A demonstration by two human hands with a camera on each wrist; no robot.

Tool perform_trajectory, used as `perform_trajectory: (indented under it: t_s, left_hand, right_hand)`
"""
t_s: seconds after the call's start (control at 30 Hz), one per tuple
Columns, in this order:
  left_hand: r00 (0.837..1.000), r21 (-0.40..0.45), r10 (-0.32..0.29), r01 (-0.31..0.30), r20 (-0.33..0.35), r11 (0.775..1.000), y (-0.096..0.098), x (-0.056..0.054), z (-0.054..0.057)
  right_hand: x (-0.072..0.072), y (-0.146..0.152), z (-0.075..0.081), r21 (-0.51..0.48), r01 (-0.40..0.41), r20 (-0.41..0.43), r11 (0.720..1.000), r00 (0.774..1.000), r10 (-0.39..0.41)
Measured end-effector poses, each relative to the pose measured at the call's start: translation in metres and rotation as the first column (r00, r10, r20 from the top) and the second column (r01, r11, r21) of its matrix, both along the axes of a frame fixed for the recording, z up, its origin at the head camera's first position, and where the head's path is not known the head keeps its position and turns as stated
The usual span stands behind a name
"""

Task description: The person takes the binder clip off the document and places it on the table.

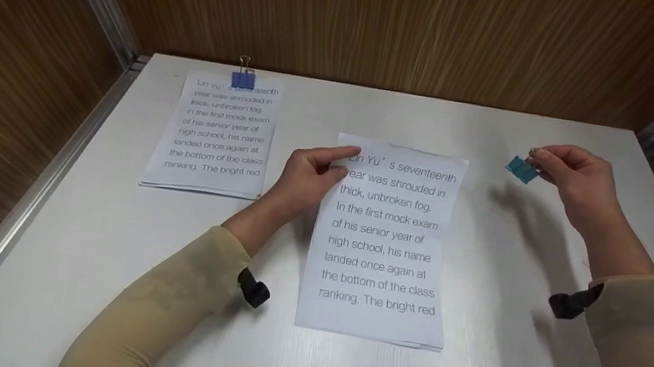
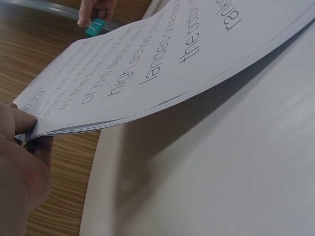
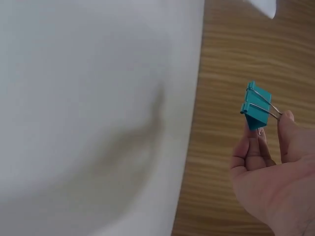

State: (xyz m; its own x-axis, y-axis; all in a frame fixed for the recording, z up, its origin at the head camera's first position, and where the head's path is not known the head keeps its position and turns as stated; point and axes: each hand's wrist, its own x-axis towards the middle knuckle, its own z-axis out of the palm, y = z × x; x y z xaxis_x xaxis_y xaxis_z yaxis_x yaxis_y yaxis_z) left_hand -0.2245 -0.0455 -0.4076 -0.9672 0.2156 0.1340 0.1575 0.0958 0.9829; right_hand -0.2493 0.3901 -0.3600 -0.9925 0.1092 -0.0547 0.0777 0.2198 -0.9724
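Observation:
My left hand [image 1: 307, 174] pinches the upper left corner of a stack of printed sheets [image 1: 386, 237]. In the left wrist view the held end of the stack [image 2: 147, 73] is raised off the white table, thumb on one face and fingers on the other. To the right of the stack, my right hand [image 1: 577, 180] holds a teal binder clip [image 1: 522, 169] in the air by its wire handles. The right wrist view shows the teal binder clip [image 3: 257, 105] between thumb and fingers, its handles toward the hand [image 3: 270, 177].
A second stack of printed sheets [image 1: 211, 141] lies at the back left of the white table [image 1: 68, 249]. A purple binder clip [image 1: 243, 79] sits on its top edge. Wood-grain panels [image 1: 387, 25] rise behind and at both sides of the table.

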Motion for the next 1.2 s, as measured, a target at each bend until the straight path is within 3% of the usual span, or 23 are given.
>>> perform_trajectory:
  t_s: [0.2, 0.53, 0.8, 1.2]
  left_hand:
    - [1.0, -0.005, 0.005, -0.005, 0.014, 1.0, 0.0, 0.002, 0.0]
    - [0.997, 0.014, 0.008, -0.009, 0.075, 1.0, 0.0, 0.004, 0.002]
    - [0.998, 0.021, 0.014, -0.015, 0.056, 1.0, 0.001, 0.003, 0.002]
    - [0.998, 0.02, 0.017, -0.018, 0.054, 1.0, 0.003, 0.003, 0.001]
  right_hand:
    - [0.012, 0.031, -0.017, 0.159, 0.011, 0.069, 0.987, 0.997, -0.022]
    - [0.025, 0.066, -0.041, 0.303, 0.011, 0.173, 0.953, 0.983, -0.066]
    - [0.029, 0.07, -0.041, 0.4, -0.03, 0.2, 0.916, 0.978, -0.055]
    - [0.03, 0.065, -0.042, 0.468, -0.026, 0.238, 0.883, 0.966, -0.098]
